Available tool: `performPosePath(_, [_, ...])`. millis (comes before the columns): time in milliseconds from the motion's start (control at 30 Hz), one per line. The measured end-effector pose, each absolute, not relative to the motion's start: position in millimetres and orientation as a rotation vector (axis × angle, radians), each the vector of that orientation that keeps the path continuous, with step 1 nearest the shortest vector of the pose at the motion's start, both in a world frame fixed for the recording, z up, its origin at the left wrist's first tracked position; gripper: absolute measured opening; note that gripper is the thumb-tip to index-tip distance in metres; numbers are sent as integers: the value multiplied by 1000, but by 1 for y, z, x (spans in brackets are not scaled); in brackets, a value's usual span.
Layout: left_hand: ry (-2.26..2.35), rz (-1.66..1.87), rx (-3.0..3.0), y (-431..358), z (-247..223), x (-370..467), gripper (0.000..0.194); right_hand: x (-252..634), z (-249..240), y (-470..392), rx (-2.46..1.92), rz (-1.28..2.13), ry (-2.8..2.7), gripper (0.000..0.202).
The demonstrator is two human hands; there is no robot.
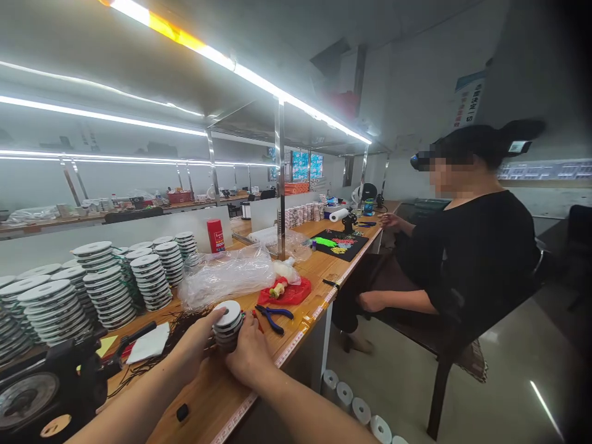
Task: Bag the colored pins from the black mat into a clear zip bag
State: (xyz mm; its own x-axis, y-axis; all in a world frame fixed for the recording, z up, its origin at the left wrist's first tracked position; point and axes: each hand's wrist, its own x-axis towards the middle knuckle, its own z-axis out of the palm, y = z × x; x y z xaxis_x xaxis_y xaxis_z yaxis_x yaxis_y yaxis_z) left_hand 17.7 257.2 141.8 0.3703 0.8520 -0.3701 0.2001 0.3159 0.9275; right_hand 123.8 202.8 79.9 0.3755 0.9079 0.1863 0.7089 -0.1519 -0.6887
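And it's the bench [208, 394] that dominates, a long wooden run stretching away up the middle, tape measure [285, 356] along its near edge. On the right sits a co-worker [481, 246] in black, one hand lifted by the bench, the other down at the lap. Over on the left, a whole crowd of white-topped stacks [104, 299], packed close! Below them, lower left, the black machine [32, 394]. Centre bench now: the clear bag [231, 274], crumpled and wide. Beyond it lies the black mat [355, 248] with its bright heaps of green, red and yellow. Nearer, the red bag [296, 290] is spread flat. And here's the action, at the near edge: left hand [202, 336] and right hand [252, 351], both curled in narrow, gripping the spools [227, 324] between them, a short column, white disc uppermost; whether it touches the wood, I cannot tell. Behind the clear bag, the red can [215, 236] stands upright. Just beside the right hand, blue-handled pliers [280, 312], legs apart. Smallest of all, a black block [182, 412] between the forearms.
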Motion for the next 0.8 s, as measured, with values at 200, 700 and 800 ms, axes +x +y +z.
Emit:
performPosePath(200, [1069,560,1100,248,150,11,55,122,76,196,-1837,291,-1376,89])
performPosePath(700, [786,614,865,217,157,-1,54,128,106,148,-1599,339,-1366,84])
performPosePath(800, [751,642,972,212,155,-3,52,134,116,143,-1433,758,-1181,98])
